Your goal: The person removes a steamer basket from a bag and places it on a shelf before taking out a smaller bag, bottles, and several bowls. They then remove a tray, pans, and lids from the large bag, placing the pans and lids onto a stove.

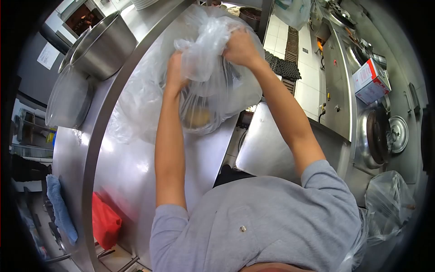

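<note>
A large clear plastic bag [206, 38] stands on the steel counter, its top gathered between my hands. Through the film shows a round container with something yellowish [198, 117] at the bottom. My left hand [176, 75] is closed on the bag's left side, its fingertips partly covered by the plastic. On the right, my right hand [242, 46] grips the gathered plastic near the top, fingers curled into it. More crumpled clear plastic [129, 106] lies against the bag on the left.
Steel pots [106, 47] and a clear plastic tub [70, 97] stand on the raised shelf [102, 113] at left. A red bag [105, 222] lies near the counter's lower left. To the right are a steel lid surface [265, 145], a red-white box [371, 81] and pans [376, 136].
</note>
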